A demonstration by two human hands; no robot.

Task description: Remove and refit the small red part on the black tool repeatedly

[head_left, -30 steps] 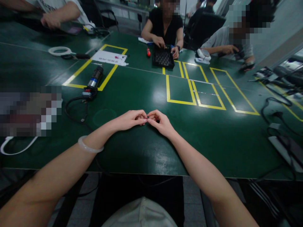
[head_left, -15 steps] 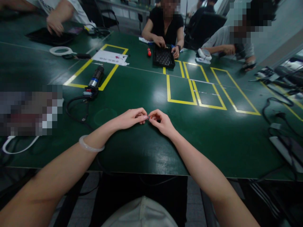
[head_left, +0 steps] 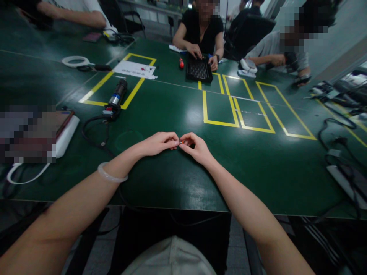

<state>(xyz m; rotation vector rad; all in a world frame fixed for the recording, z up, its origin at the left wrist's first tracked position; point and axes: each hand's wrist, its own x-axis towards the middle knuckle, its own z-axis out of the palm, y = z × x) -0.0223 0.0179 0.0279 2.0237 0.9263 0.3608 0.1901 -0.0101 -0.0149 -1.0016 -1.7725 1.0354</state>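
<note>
My left hand (head_left: 165, 143) and my right hand (head_left: 195, 147) meet fingertip to fingertip above the green table (head_left: 172, 183). Pinched between them is a tiny part with an orange-red spot (head_left: 181, 142), too small to name. The right thumb and forefinger close on it from one side, the left thumb and forefinger from the other. Fingers cover most of it. A pale bangle (head_left: 112, 173) circles my left wrist.
Left of my hands lies a black and silver cylindrical tool (head_left: 116, 97) with a cable. Yellow tape outlines (head_left: 220, 123) mark the table. Across it, a person works over a black tray (head_left: 198, 69). A ring-shaped white lamp or magnifier (head_left: 75, 61) lies far left; cables (head_left: 325, 133) lie at right.
My hands stay almost still, both pinching the small part. At the far left, a co-worker's arm has drawn back and the dark tray there has left its place on the table.
</note>
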